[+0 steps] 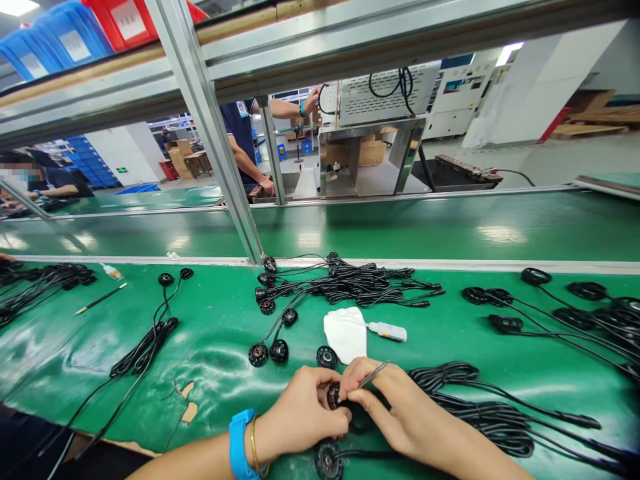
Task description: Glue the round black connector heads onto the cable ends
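Note:
My left hand (300,410) is closed around a small round black part (334,396) at the near edge of the green mat (215,333). My right hand (395,403) pinches a thin metal tool (374,374) whose tip touches that part. A black cable coil (480,413) runs off to the right from under my hands. Another round black part (327,460) lies just below my left hand. A blue band and a gold bangle sit on my left wrist (245,443).
A white cloth (346,333) and small white glue bottle (387,330) lie just beyond my hands. Heaps of black cabled parts (350,283) lie at centre, left (40,280) and right (575,313). A metal post (220,147) rises ahead. Another person (245,143) stands behind the conveyor.

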Tool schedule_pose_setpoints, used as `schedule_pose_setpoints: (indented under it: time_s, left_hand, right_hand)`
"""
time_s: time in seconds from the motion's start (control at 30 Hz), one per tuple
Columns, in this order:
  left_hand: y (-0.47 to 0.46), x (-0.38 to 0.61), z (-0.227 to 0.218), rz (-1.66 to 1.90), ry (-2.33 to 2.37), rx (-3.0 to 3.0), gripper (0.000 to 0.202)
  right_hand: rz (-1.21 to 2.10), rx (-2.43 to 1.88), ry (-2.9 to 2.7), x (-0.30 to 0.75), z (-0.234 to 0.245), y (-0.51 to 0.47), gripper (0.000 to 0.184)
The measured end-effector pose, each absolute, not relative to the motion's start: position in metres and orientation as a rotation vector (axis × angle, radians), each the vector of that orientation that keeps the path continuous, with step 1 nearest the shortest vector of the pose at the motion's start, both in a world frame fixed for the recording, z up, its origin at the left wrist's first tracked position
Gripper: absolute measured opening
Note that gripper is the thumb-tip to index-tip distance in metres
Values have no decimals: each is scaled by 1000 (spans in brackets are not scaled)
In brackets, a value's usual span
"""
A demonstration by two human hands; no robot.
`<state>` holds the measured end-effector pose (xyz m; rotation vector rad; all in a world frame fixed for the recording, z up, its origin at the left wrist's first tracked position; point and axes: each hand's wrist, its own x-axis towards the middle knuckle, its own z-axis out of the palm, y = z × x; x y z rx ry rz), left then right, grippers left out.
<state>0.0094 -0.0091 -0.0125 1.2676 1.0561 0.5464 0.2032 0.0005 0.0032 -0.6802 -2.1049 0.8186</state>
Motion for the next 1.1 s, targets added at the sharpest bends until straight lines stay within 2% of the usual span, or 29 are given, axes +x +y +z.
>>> schedule_pose_setpoints:
  time_s: [0.17,0.3,0.73,1.1]
  left_hand:
    - [-10,11,-10,543,1146,1312,27]
    - [-10,12,-5,546,1123,1312,20]
    - [-9,11,-10,553,1114,1253,22]
    - [-12,10,-19,598,1148,1308,25]
  right_hand:
    - [629,-687,-1934,209,0,-5,16]
    - [523,-608,-1946,204,-6,-8,25]
    - [300,-738,-1904,193,-1,-8,13]
    - [257,-788,-1938,188,-7,-9,14]
